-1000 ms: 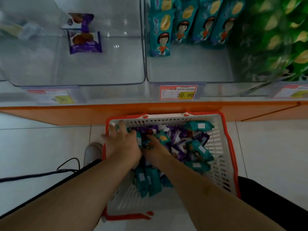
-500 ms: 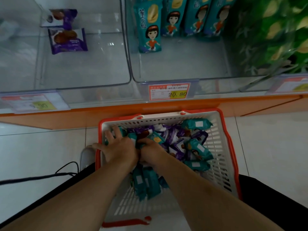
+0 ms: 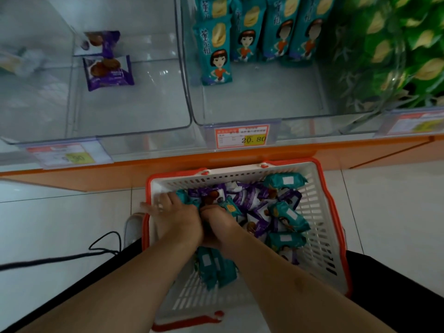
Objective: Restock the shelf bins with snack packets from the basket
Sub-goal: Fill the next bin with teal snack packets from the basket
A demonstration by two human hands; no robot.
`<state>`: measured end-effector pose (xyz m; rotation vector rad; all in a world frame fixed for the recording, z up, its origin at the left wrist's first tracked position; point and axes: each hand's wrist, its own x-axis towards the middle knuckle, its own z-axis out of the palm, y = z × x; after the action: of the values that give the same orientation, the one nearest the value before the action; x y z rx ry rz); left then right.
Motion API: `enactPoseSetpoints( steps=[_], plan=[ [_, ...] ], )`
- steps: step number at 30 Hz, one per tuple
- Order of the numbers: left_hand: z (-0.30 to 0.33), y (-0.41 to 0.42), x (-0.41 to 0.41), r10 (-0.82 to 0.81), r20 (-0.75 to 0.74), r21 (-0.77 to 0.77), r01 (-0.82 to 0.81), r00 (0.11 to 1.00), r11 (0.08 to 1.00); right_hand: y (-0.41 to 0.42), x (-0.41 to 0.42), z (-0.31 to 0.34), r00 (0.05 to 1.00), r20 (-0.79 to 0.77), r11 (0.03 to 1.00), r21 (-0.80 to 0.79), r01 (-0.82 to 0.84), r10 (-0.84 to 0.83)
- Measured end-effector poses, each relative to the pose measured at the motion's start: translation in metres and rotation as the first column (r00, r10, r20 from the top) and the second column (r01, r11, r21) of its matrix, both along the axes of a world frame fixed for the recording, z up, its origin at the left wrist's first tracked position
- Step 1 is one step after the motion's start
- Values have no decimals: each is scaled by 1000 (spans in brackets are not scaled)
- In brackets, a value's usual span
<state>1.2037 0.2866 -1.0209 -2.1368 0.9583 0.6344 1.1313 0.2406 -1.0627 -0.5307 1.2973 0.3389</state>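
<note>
A white basket with a red rim [image 3: 332, 227] stands on the floor below the shelf, holding several teal packets [image 3: 287, 216] and purple packets [image 3: 252, 200]. My left hand [image 3: 175, 212] lies spread over the packets at the basket's left wall, thumb out by the rim. My right hand [image 3: 217, 221] is beside it, fingers curled down into the pile around packets; its fingertips are hidden. The clear left bin [image 3: 144, 131] holds two purple packets [image 3: 108, 73]. The clear middle bin [image 3: 259, 102] has teal packets [image 3: 213, 54] standing at its back.
A bin of green packets [image 3: 389, 44] is at the right. Price tags [image 3: 241, 138] hang on the bin fronts above an orange shelf edge [image 3: 168, 167]. A black cable [image 3: 103, 247] and a shoe [image 3: 131, 227] lie on the tiled floor left of the basket.
My left hand has slid left to the basket's wall and spread its fingers. My right hand has stayed buried in the packets. The view has shifted slightly.
</note>
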Motion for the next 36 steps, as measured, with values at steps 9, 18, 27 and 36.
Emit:
enactPoseSetpoints(
  steps=[9, 18, 27, 36],
  plan=[
    [-25, 7, -7, 188, -132, -169, -209, 973, 963, -1, -19, 14, 970, 124, 978, 15, 210, -210],
    [46, -4, 8, 389, -390, -241, -500, 835, 832, -23, -51, 72, 987, 113, 977, -193, -93, 116],
    [198, 3, -9, 285, -858, -214, -801, 428, 559, -73, -136, 258, 685, 69, 613, -518, -597, 726],
    [266, -49, -25, -161, -948, -299, -940, 274, 163, -101, -138, 341, 842, 298, 495, -868, 43, 449]
  ],
)
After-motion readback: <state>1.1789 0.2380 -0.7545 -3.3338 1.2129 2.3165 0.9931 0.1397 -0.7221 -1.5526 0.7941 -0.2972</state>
